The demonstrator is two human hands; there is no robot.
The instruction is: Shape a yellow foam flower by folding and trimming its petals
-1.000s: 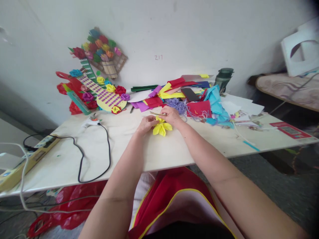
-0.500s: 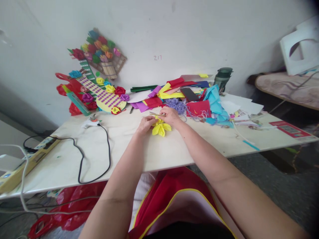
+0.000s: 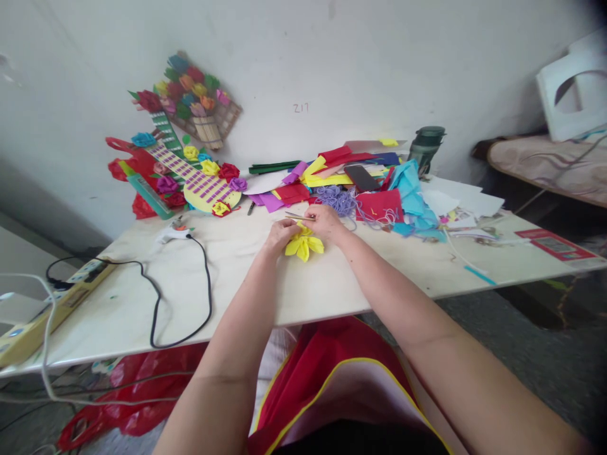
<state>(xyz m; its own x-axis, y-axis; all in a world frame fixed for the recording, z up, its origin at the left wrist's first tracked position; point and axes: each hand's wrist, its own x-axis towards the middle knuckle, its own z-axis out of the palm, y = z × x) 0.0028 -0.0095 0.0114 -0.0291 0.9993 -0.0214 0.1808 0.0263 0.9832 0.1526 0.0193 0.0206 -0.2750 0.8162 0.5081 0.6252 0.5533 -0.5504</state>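
A yellow paper flower (image 3: 304, 245) with several pointed petals is low over the white table, between my two hands. My left hand (image 3: 279, 236) is closed, pinching the flower's left upper edge with thumb and fingers. Closed around thin metal scissors (image 3: 298, 216) is my right hand (image 3: 327, 222). Their slim blades point left across the top of the flower, slightly apart. The fingers hide the handles. Whether the blades touch the paper I cannot tell.
Behind my hands lie purple yarn (image 3: 337, 200), coloured paper strips, a dark phone (image 3: 361, 178) and blue crepe paper (image 3: 411, 196). A glue gun (image 3: 174, 234) with a looping black cord (image 3: 208, 291) is on the left, near a power strip (image 3: 71, 300). A green bottle (image 3: 427, 149) stands at the back.
The flower has shifted slightly left and tilted between my hands. The scissors' blades show a little more apart than one second ago. Both hands keep their hold.
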